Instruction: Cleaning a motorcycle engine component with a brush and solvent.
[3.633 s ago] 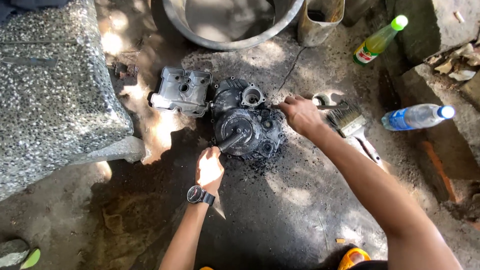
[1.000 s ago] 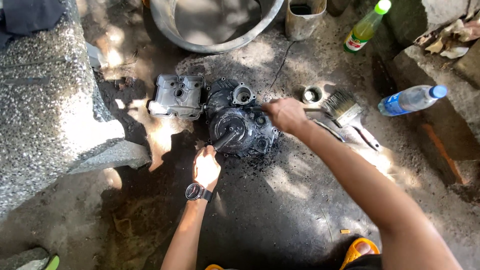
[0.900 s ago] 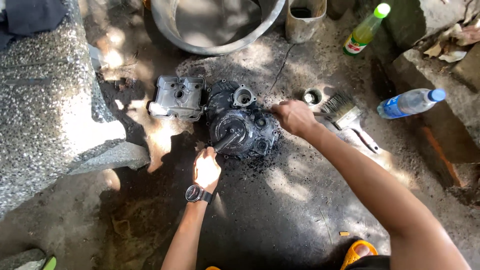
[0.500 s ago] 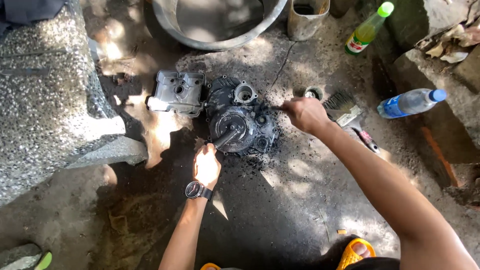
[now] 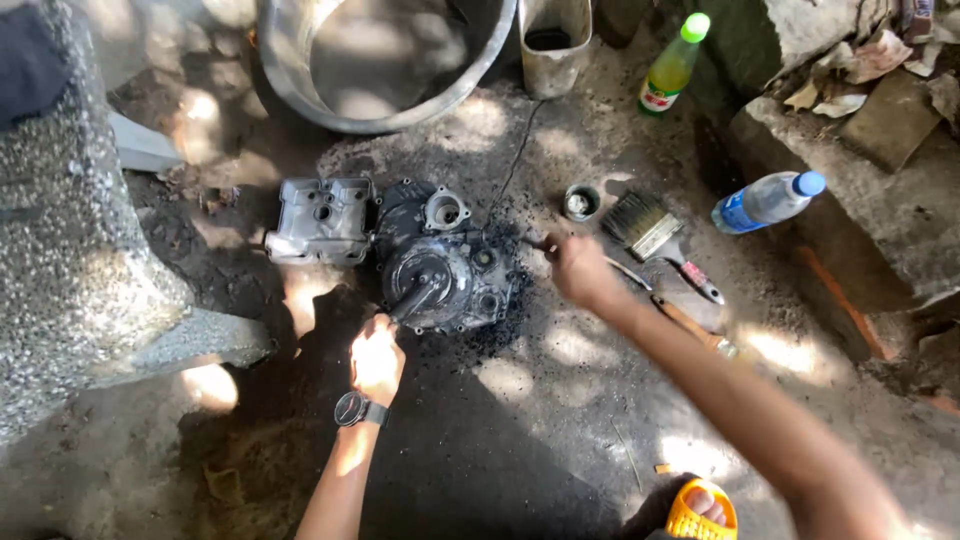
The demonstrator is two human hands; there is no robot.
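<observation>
Greasy black metal, the engine case point(image 5: 440, 265) is lying on the ground centre; likely heavy and slippery, so our left hand point(image 5: 376, 358) is gripping its shaft point(image 5: 413, 298), right hand point(image 5: 577, 270) closing on a thin tool.

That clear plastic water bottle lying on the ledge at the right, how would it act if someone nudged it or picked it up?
The water bottle lies on its side on the concrete ledge, so a nudge would probably roll it, maybe off the edge. Its thin clear plastic likely dents under a squeeze. Its blue cap looks closed, so spilling seems unlikely. How full it is cannot be told, so its weight is uncertain.
</observation>
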